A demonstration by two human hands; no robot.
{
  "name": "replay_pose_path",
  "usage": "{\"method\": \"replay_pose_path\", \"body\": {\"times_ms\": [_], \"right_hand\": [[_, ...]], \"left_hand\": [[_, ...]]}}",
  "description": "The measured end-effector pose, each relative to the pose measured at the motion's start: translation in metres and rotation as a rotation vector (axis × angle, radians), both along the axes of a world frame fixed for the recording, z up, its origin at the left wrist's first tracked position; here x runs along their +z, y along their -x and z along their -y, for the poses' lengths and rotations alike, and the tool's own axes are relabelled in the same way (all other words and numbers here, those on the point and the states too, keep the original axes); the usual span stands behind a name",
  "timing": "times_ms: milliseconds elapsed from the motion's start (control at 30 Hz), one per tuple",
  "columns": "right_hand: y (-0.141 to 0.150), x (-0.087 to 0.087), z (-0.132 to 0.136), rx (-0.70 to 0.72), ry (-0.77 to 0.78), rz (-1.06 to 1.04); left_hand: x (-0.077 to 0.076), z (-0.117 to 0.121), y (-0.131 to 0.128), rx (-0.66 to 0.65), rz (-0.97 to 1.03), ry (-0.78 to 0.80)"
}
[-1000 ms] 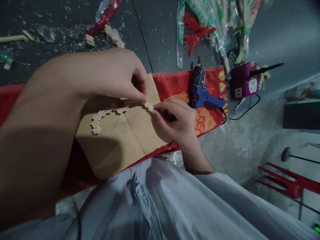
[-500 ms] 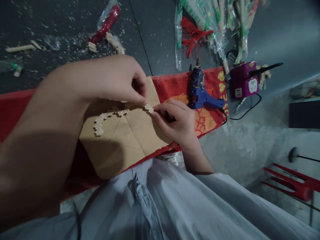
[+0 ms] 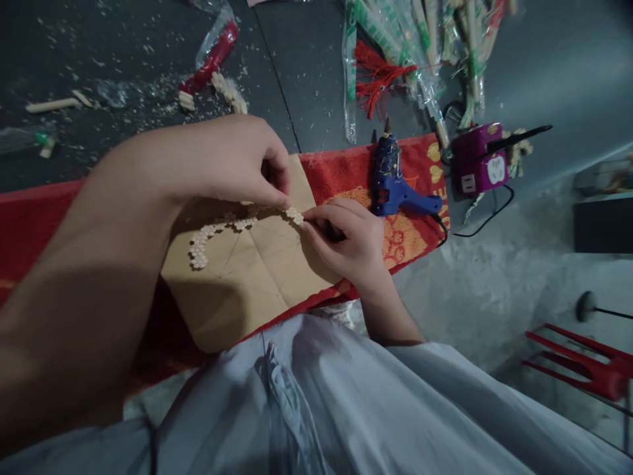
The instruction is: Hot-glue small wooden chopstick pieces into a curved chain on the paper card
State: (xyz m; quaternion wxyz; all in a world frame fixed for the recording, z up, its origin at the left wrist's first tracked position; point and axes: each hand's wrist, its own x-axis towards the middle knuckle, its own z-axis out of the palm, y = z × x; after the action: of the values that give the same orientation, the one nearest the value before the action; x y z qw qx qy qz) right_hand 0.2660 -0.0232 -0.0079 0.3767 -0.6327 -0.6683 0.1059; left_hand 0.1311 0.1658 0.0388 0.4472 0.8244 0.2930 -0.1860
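Observation:
A curved strip of small cream flower-shaped pieces (image 3: 198,249) lies over a tan hexagonal board (image 3: 267,284) marked with thin straight lines. My left hand (image 3: 237,158) arches over the strip from the left, its thumb and fingertips pinched at the upper right stretch. Just beside them, my right hand (image 3: 351,237) pinches the strip's right end between thumb and forefinger. Part of the strip's middle is hidden under my left hand. The board rests on a red patterned towel (image 3: 336,165).
Right of the board, a blue glue gun (image 3: 395,188) lies on the towel. Beyond it are a purple power cube (image 3: 479,158), a red tassel (image 3: 373,76) and plastic-wrapped sticks (image 3: 430,39). Crumbs, a red-wrapped bundle (image 3: 212,59) and loose sticks (image 3: 53,105) lie at upper left.
The camera view has shifted slightly. Both hands keep their pinch on the strip in nearly the same place, and my left forearm sits a little differently.

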Motion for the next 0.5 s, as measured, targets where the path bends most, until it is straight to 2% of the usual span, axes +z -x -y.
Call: {"method": "replay_pose_path", "body": {"times_ms": [200, 500], "right_hand": [[-0.0009, -0.0020, 0.0004, -0.002, 0.002, 0.003], [-0.0025, -0.0043, -0.0014, 0.007, 0.055, 0.005]], "left_hand": [[0.0072, 0.0025, -0.0008, -0.042, -0.059, -0.111], [0.0075, -0.0003, 0.0080, -0.029, -0.037, -0.077]]}}
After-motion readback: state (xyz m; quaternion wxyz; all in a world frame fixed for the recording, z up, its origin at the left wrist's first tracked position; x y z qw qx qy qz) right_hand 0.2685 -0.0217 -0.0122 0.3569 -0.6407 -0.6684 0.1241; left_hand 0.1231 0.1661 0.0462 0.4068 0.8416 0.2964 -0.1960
